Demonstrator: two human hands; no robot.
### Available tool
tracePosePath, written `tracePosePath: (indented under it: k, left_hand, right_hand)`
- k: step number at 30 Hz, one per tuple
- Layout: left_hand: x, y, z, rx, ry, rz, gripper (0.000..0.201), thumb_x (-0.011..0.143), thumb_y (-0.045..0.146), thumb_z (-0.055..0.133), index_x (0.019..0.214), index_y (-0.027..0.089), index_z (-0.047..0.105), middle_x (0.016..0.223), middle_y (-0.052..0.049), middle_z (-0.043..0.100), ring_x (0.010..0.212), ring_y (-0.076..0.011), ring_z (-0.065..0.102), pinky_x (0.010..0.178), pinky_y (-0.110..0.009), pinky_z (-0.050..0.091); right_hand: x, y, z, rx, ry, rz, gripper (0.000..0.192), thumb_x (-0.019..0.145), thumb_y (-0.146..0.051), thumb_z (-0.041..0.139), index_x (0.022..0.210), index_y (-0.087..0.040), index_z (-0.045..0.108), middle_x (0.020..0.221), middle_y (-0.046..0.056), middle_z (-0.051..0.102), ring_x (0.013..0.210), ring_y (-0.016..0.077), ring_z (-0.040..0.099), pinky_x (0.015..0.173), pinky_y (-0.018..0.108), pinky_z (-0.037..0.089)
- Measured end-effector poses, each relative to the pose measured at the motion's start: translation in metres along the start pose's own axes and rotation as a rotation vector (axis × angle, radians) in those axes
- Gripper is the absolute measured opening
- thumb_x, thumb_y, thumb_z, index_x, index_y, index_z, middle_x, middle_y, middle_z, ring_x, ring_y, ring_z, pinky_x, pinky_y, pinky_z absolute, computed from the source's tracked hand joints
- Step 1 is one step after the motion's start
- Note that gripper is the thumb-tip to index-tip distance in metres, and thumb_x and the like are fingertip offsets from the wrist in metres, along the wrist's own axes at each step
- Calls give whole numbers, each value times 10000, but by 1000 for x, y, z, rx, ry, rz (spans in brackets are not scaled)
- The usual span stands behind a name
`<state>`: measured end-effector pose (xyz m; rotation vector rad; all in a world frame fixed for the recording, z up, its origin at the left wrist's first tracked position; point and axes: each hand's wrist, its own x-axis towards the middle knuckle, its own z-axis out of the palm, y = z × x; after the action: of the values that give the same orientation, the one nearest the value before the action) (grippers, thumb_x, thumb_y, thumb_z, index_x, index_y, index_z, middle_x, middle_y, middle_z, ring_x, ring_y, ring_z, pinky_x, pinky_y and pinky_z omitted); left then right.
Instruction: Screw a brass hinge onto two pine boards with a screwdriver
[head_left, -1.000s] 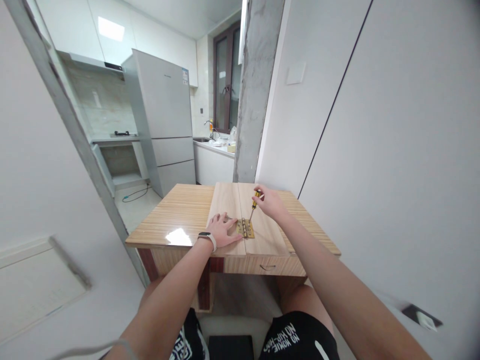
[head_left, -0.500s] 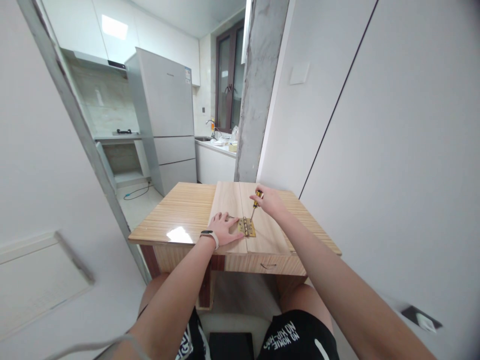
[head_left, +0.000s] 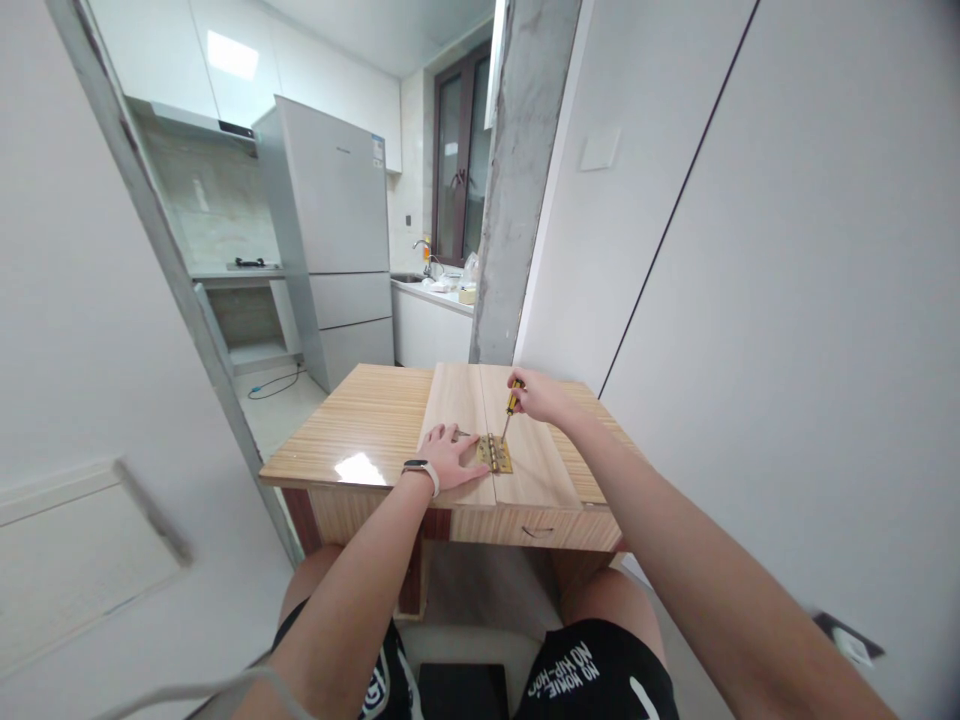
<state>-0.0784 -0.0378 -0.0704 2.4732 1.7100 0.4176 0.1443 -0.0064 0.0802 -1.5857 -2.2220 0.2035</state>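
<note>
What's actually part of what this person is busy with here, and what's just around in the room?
In use:
- screwdriver, gripped in the right hand, tip down at the hinge
- brass hinge, lying across the seam of two wooden boards
- left hand, flat on the left board beside the hinge
- table under the boards

Just around:
- fridge
- kitchen counter with sink
- concrete pillar

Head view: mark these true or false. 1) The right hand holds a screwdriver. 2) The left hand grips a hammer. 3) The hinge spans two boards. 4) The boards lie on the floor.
1) True: the right hand holds the screwdriver, tip down at the hinge.
2) False: the left hand lies flat on the left board.
3) True: it bridges the seam to the right board.
4) False: they lie on the table.
</note>
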Motion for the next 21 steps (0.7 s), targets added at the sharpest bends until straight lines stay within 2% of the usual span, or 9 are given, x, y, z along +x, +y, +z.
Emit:
tracePosePath:
  k: [3,6,8,10,14,18,21]
  left_hand:
    - [0,1,-1,0,-3,1,920,746,950,340,1495,430,463,1591,-66,374,1449,-406,276,1183,-560,209]
    - [0,2,-3,-4,-7,1,907,753,938,356,1495,427,463,1595,-59,370,1453,-408,269,1185,-567,204]
    - [0,3,-4,-5,-10,-2,899,756,932,364,1496,431,459,1599,-56,364,1455,-410,267,1186,-569,201]
    - [0,3,-4,-1,-19,-8,898,757,930,368,1500,434,452,1607,-53,353,1458,-410,259,1189,-568,193]
    - [-1,3,-5,5,-29,-14,899,758,930,371,1508,440,437,1615,-45,340,1463,-408,245,1194,-560,180]
    - [0,2,-3,3,-14,-4,881,761,922,380,1495,440,459,1598,-45,364,1443,-411,275,1182,-562,209]
    - [1,1,-1,2,-12,-3,885,760,921,383,1495,434,462,1597,-48,364,1440,-411,276,1181,-565,210]
  right_hand:
    - [-3,1,0,-60,73,43,99,954,-276,608,973,-193,660,879,49,741,774,153,674,708,225,443]
    - [-5,0,-2,-123,98,18,240,941,-425,632,875,-198,676,811,55,735,795,179,673,719,242,440]
    - [-6,-2,-3,-161,106,8,270,935,-446,630,842,-199,688,815,63,736,806,188,668,722,248,437]
    - [-6,-5,-3,-199,119,2,227,920,-405,649,849,-196,702,874,72,743,829,190,662,729,248,431]
    - [-5,-9,-1,-188,118,-68,117,934,-253,616,993,-209,707,967,51,747,862,173,650,754,241,418]
    - [-2,-9,-4,-180,-14,-103,155,952,-168,568,974,-198,719,985,55,748,902,171,651,759,238,413]
    - [2,-8,-9,-186,-106,-105,194,915,-100,586,1027,-187,718,1012,61,747,888,163,654,741,227,416]
